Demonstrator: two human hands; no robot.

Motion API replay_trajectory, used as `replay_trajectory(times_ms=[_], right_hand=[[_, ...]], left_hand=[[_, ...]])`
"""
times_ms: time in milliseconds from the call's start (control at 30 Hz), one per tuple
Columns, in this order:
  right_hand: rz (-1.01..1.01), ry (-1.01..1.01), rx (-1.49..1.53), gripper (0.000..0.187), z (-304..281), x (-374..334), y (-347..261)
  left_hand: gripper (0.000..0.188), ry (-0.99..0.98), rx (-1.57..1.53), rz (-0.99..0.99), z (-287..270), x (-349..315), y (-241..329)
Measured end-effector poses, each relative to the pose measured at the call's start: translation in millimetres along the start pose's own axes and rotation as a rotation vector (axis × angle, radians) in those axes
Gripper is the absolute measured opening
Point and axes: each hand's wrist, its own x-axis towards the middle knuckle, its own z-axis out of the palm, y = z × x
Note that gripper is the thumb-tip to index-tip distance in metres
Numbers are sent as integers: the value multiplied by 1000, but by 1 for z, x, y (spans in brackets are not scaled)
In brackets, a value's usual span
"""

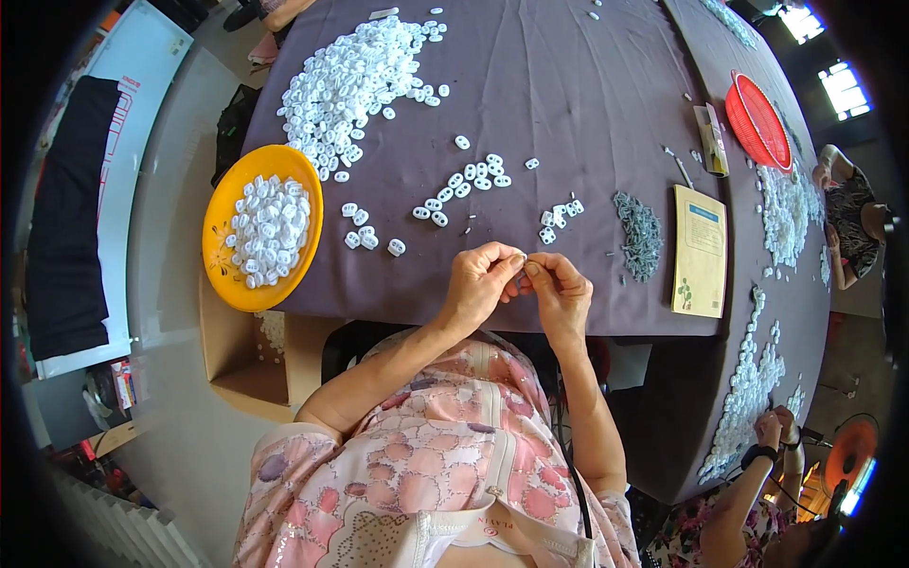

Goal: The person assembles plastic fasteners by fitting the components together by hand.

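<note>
My left hand (pixel 476 284) and my right hand (pixel 565 295) meet over the table's near edge, thumbs and fingers pinched together. A small white piece (pixel 523 256) barely shows at the left fingertips; most of it is hidden. What the right fingers pinch is too covered to make out. Just beyond them lies a small cluster of white plastic pieces (pixel 554 220), and further off are loose white oval pieces with two dark holes (pixel 483 172). Right of my hands is a heap of small grey screw-like parts (pixel 639 237).
A yellow bowl (pixel 220 279) of white pieces stands at the left edge, above a cardboard box (pixel 303 355). A large white heap (pixel 346 90) lies far left. To the right are a yellow booklet (pixel 699 256), a red basket (pixel 757 118), and other people working at more white pieces.
</note>
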Motion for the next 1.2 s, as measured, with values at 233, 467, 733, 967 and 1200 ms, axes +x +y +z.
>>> replay_trajectory(times_ms=[233, 467, 733, 967, 1200], right_hand=[[-65, -59, -11, 5, -2, 4, 0], [-152, -78, -142, 4, -2, 7, 1], [72, -113, 50, 7, 5, 9, -2], [-23, -233, -169, 9, 23, 29, -11], [-551, -104, -565, 11, 50, 82, -8]], left_hand=[[14, -57, -123, -70, -5, 5, 5], [11, -64, -131, -13, -8, 6, -1], [11, -30, -74, 38, -9, 5, -1], [12, -14, -161, -1, -42, 6, 1], [12, 93, -359, -108, -61, 3, -9]])
